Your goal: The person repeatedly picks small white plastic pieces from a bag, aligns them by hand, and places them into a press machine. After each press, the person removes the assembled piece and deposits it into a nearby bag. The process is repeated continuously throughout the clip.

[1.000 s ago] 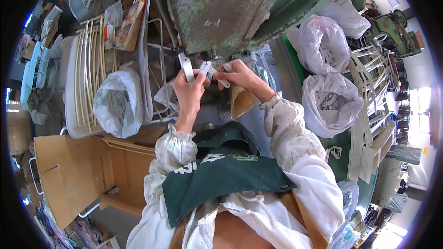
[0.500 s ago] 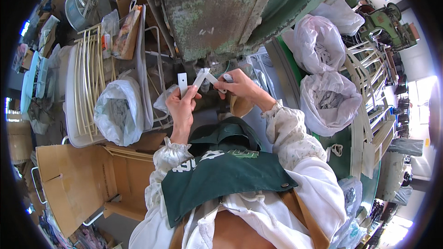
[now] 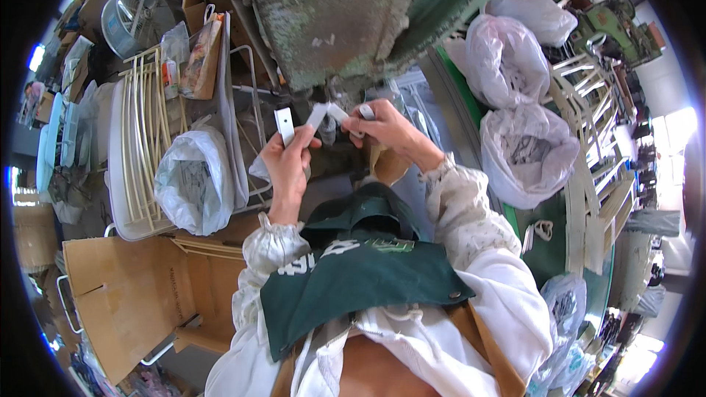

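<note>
My left hand (image 3: 288, 165) is closed on two short white strips. One strip with a small dark hole (image 3: 284, 126) sticks up at the hand's outer side, and another strip (image 3: 316, 116) slants up from the thumb side. My right hand (image 3: 390, 132) pinches a white strip (image 3: 337, 112) that leans left, its tip close to the left hand's slanted strip. Whether those two strips touch or are joined, I cannot tell. A rounded pale end (image 3: 366, 111) shows above my right fingers. Both hands are just below a worn green machine (image 3: 331, 37).
To the left, an open white sack (image 3: 193, 184) stands beside pale curved rods (image 3: 136, 140) and an open cardboard box (image 3: 121, 294). On the right, white sacks of grey-white pieces (image 3: 528, 151) stand by stacked pale slats (image 3: 585, 198). A round fan (image 3: 136, 18) is far left.
Both hands keep hold of their strips. The left hand's outer strip has tilted left, and the two inner strips sit slightly lower. The whole view has shifted a little.
</note>
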Demonstrator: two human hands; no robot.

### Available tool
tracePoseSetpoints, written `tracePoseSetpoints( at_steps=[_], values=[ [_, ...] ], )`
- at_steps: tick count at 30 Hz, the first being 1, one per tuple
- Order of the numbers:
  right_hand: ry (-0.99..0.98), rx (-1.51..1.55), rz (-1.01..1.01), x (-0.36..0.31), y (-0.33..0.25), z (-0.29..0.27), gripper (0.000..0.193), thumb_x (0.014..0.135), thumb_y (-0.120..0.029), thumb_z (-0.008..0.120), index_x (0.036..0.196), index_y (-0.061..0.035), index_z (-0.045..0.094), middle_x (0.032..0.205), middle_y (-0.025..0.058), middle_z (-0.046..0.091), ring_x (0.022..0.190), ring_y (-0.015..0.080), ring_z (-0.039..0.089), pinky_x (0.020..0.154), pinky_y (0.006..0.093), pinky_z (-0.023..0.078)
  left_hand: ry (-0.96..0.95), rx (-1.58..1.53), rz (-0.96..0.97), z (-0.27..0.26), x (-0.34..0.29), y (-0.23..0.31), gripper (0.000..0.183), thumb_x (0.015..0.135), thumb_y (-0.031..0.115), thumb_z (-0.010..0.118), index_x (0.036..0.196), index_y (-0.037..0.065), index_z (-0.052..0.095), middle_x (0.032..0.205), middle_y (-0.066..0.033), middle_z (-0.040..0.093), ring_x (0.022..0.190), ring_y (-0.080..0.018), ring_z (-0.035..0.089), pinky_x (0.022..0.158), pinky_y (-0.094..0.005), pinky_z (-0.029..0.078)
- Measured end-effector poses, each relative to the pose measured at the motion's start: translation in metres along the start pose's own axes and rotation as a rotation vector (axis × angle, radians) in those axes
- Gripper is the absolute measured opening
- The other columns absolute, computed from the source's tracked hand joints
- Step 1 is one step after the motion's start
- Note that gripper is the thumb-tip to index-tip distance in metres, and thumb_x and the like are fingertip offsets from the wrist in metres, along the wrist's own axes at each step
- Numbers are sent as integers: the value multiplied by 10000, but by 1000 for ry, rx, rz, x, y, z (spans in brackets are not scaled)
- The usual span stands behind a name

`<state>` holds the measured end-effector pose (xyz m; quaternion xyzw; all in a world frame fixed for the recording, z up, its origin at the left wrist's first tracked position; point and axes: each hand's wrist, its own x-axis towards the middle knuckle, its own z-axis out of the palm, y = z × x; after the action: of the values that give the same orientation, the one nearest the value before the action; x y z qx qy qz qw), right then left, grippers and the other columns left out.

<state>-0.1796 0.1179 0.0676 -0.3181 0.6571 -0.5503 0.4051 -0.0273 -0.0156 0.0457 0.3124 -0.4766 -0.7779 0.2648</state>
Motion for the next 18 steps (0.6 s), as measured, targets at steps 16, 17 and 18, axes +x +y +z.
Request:
tracePoseSetpoints(
  at_steps=[16, 17, 18],
  values=[
    [523, 199, -7, -9, 5, -23, 276, 859, -224, 643, 672, -22, 627, 590, 0, 576, 480, 56, 440, 438, 220, 306, 112, -93, -82, -71, -30, -26, 267, 920, 239, 601, 954, -19, 660, 871, -111, 662, 483, -38, 380, 429, -173, 243],
    [652, 288, 8, -12, 13, -23, 264, 858, -213, 642, 676, -22, 630, 589, 4, 573, 474, 57, 432, 434, 218, 296, 119, -96, -88, -74, -31, -26, 266, 921, 238, 601, 954, -20, 659, 869, -111, 661, 483, -39, 381, 431, -174, 244],
    [782, 376, 23, -16, 23, -27, 252, 857, -202, 641, 680, -23, 634, 589, 8, 570, 468, 58, 423, 431, 217, 287, 126, -98, -93, -77, -32, -26, 266, 921, 236, 600, 954, -21, 659, 866, -110, 659, 484, -40, 382, 432, -175, 245]
  ],
)
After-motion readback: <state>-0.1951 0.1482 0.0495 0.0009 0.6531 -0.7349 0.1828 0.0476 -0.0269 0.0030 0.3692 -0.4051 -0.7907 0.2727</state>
